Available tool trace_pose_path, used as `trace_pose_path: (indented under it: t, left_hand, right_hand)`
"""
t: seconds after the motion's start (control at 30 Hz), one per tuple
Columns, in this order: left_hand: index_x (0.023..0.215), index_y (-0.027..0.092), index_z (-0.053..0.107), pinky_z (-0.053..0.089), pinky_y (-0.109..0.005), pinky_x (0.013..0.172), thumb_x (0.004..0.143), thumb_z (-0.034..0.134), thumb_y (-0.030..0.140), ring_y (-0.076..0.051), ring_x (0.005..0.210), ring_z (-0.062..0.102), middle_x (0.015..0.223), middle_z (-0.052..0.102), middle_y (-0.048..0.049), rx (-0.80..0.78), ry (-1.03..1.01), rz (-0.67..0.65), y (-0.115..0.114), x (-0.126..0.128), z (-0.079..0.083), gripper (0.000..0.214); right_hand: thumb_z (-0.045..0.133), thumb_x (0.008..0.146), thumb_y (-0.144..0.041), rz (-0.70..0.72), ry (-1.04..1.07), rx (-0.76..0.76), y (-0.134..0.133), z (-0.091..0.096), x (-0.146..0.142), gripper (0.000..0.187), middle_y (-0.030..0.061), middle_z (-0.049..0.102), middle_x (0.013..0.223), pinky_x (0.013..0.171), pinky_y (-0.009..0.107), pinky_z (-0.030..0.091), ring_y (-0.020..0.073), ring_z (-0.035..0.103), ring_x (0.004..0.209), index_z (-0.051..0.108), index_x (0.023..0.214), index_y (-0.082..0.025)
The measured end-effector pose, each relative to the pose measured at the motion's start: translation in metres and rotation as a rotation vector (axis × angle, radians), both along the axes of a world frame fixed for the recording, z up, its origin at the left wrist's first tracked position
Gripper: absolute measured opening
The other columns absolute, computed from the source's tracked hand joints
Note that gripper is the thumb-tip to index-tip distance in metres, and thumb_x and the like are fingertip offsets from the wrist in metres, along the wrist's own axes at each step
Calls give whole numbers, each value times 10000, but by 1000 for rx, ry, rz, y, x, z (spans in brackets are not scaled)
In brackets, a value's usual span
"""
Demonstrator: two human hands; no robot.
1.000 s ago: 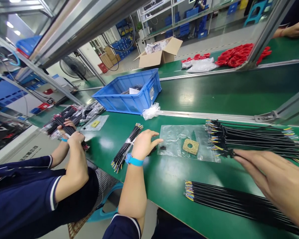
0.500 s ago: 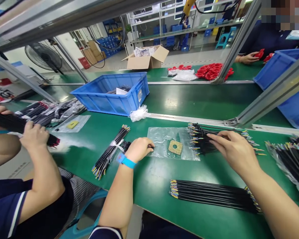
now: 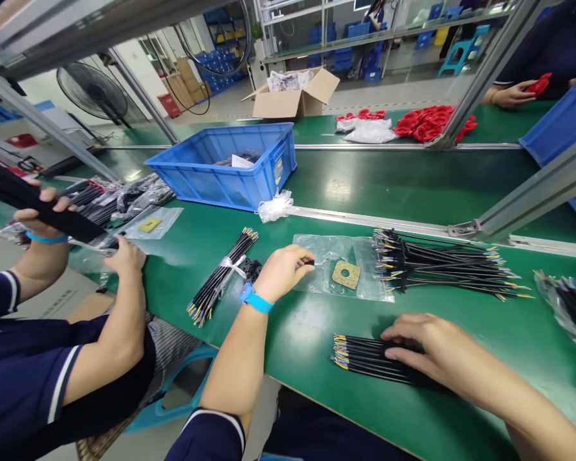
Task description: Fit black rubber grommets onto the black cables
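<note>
My left hand [image 3: 283, 272], with a blue wristband, pinches a small black part at the left edge of a clear plastic bag [image 3: 338, 259]; a tan square pad [image 3: 346, 274] lies on that bag. My right hand [image 3: 434, 353] rests palm down, fingers stretched, on the near bundle of black cables [image 3: 365, 355] with coloured wire tips. A second, larger cable bundle [image 3: 441, 264] lies beyond it. A tied cable bundle [image 3: 223, 275] sits left of my left hand.
A blue crate [image 3: 223, 169] stands at the back left with a crumpled plastic tie [image 3: 274, 207] beside it. A co-worker at left holds black cables [image 3: 43, 208]. Red parts [image 3: 429, 123], a cardboard box [image 3: 295, 96] and another person's hand [image 3: 511, 95] are across the belt. More cables [image 3: 569, 304] lie far right.
My right hand left the far cable bundle and came down onto the near bundle. My left hand stays at the bag's edge, pinching the small black part. The co-worker raised their cables.
</note>
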State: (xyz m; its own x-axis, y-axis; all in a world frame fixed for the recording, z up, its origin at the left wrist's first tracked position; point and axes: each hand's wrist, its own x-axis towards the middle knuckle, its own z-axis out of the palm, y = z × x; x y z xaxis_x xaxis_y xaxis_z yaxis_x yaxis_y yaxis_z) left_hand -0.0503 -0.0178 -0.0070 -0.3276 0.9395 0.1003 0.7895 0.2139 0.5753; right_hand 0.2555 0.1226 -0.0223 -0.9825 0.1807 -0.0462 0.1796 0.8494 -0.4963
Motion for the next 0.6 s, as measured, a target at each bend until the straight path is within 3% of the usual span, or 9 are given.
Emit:
trace_pose_path:
  t: [0.1,0.27,0.43,0.6]
  left_hand:
    - [1032,156,756,592,-300,844,894,776,114,-164,862,738,1012,751,-49,19,17,-1,0,0,-1,145]
    - [1035,159,752,593,-299,816,897,775,119,-163,855,735,1005,748,-42,46,42,-14,-1,-1,-3,145]
    - [1032,152,747,590,-300,825,896,773,115,-164,863,733,994,741,-40,46,45,-30,-1,0,-3,143]
    - [1044,151,744,589,-303,829,900,769,117,-166,868,734,1001,743,-44,39,40,-32,-1,0,-3,149]
  right_hand:
    - [560,1039,-399,-8,-94,-67,-6,-6,-6,259,52,757,1039,848,348,555,209,729,923,785,1084,-280]
    - [524,1014,-377,-57,-196,-134,-13,-10,-9,231,64,716,1030,838,377,525,226,686,941,703,973,-236]
    - [511,1011,-383,-81,-172,-207,-16,-10,-12,280,61,706,1023,863,398,527,223,678,943,677,1193,-251]
    - [439,1037,-379,-46,-124,-179,-15,-12,-13,288,72,690,1010,829,397,538,227,661,942,676,948,-240]
